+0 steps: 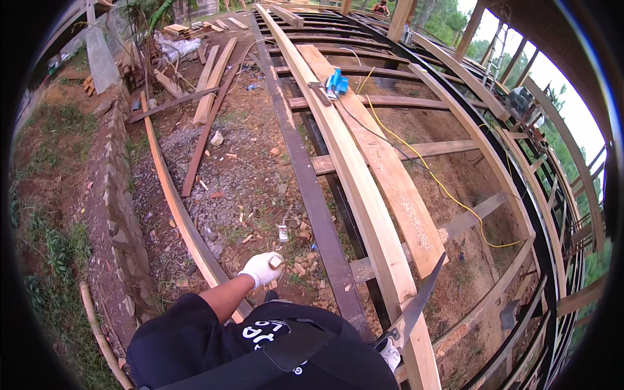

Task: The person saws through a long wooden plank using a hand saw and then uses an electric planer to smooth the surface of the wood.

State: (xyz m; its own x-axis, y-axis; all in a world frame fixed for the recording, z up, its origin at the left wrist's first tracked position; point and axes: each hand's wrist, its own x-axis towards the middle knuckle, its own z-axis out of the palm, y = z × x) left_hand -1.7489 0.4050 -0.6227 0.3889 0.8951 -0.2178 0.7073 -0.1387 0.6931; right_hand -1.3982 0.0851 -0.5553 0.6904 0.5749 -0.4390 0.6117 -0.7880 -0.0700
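Observation:
My left hand (257,270), in a white glove, is closed on a small pale wood block (275,261) at lower centre. Low at the right, my right hand (390,351), also gloved and partly hidden by my body, grips a handsaw (420,302); its blade points up and right across a long pale timber (364,201). A wide plank (390,182) lies along that timber, with shavings on it. A blue power tool (337,83) rests near the plank's far end, beside a short brown board (319,93). A yellow cord (448,193) and a dark cord (390,143) trail nearby.
Open joist framing (459,103) spans right and ahead, with gaps over dirt. A dark beam (305,195) borders it. Loose boards (195,169) and rubble (188,156) lie left, beside a low stone edge (123,227). Another person (381,8) is far back; a ladder (495,55) stands right.

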